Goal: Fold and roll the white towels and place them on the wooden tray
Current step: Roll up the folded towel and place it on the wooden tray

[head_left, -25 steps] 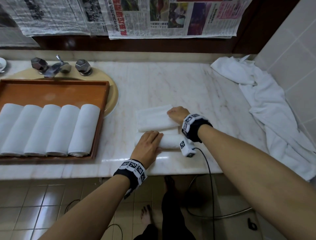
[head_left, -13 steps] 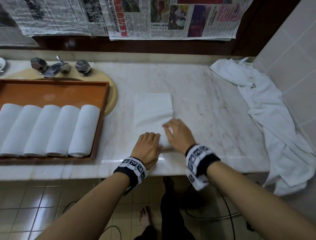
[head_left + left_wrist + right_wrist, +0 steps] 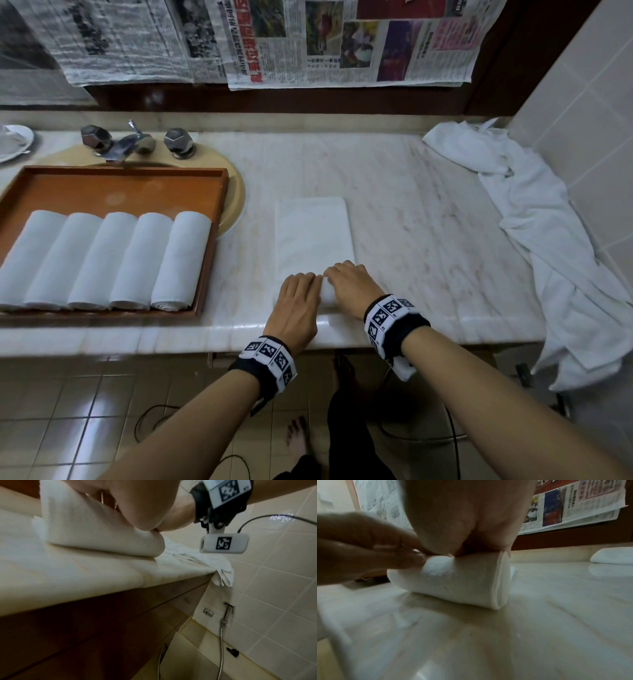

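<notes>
A pale marble counter [image 3: 394,192] is stretching across the scene, with a loose white sheet [image 3: 534,219] sprawling over its far right corner and hanging off the right edge. On the left, a wooden tray [image 3: 113,186] is sitting over the sink, carrying five rolled white towels [image 3: 102,260] lying side by side along its near part. In the middle of the counter, a folded white towel [image 3: 313,233] is lying as a long strip running near to far, its near end curled into a short roll [image 3: 458,582] close to the counter's front edge. The left hand [image 3: 298,301] and the right hand [image 3: 351,284] are sitting side by side on that roll, fingers curled over its top and gripping it.
</notes>
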`<state>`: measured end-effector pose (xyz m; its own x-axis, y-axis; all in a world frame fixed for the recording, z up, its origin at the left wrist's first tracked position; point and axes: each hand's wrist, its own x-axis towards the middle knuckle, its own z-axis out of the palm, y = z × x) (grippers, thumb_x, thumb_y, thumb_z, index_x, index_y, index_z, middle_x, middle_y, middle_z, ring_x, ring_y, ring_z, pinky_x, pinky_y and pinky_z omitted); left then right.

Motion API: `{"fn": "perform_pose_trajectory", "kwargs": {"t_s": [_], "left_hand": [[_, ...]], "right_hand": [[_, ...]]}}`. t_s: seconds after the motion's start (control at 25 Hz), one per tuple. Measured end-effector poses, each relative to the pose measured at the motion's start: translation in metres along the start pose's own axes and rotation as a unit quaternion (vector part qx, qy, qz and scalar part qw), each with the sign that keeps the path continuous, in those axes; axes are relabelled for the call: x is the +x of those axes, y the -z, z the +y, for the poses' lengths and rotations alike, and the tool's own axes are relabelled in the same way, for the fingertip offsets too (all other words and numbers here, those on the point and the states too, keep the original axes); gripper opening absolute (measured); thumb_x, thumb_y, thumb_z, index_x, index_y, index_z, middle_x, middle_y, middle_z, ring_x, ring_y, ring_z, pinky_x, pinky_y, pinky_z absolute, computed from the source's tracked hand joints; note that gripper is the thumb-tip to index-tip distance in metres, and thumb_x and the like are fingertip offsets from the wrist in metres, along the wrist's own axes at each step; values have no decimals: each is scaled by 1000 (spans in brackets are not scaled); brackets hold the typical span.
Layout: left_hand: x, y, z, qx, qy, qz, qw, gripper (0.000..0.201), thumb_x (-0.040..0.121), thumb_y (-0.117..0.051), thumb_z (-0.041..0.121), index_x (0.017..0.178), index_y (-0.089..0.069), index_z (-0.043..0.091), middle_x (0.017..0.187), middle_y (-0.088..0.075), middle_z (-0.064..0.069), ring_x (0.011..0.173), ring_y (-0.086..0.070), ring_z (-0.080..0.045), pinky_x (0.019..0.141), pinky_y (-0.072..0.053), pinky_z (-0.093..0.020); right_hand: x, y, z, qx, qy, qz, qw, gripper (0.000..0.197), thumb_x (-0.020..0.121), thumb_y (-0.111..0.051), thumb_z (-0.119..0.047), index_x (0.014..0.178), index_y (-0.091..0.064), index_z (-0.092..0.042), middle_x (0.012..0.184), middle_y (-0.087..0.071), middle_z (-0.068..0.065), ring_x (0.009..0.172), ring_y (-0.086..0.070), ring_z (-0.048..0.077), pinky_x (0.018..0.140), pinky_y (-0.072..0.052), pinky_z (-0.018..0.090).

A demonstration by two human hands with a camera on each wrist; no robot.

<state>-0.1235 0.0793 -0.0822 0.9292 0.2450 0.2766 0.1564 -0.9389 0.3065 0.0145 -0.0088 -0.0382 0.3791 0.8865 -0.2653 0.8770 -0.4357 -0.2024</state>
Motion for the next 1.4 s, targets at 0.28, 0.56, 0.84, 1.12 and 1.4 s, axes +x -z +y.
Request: {"fn": "perform_pose_trajectory", "kwargs": {"t_s": [0.28,0.56,0.84,1.12,1.4], "left_hand": [[39,10,-17,13,48,-119,992,37,81,-50,2,117,-58,4,105,-62,-13,94,-56,-32,91,-42,-38],[27,3,-10,11,27,-6,1000,39,84,-44,3,122,-55,-1,116,-56,-15,101,-52,-31,98,-40,-39],[34,9,-22,8,40,-91,995,39,79,-52,0,118,-59,3,109,-61,-13,98,-58,-32,92,-43,-38],[37,18,-16,-40,48,-60,996,36,85,-54,-2,121,-58,1,114,-60,-15,101,-57,-32,95,-43,-40],[63,23,-28,5,89,-173,981,32,87,-50,5,118,-58,9,113,-61,-10,103,-56,-28,90,-42,-34]], "right_hand": [[-25,-34,-6,-3,-2,156,988,47,86,-34,-12,130,-49,-7,125,-52,8,117,-48,27,108,-35,45],[5,-14,10,29,13,79,996,42,93,-37,-8,133,-49,-14,122,-56,4,116,-48,25,102,-27,36],[-13,-25,-4,-8,6,137,991,44,93,-30,-16,130,-51,-5,125,-55,11,116,-51,29,110,-34,46],[23,1,4,21,-8,56,998,36,94,-37,-13,125,-54,-14,121,-58,6,115,-50,26,102,-29,34],[-14,-38,-22,3,-23,186,982,47,83,-54,-9,129,-48,0,127,-52,16,118,-50,35,107,-38,48]]}}
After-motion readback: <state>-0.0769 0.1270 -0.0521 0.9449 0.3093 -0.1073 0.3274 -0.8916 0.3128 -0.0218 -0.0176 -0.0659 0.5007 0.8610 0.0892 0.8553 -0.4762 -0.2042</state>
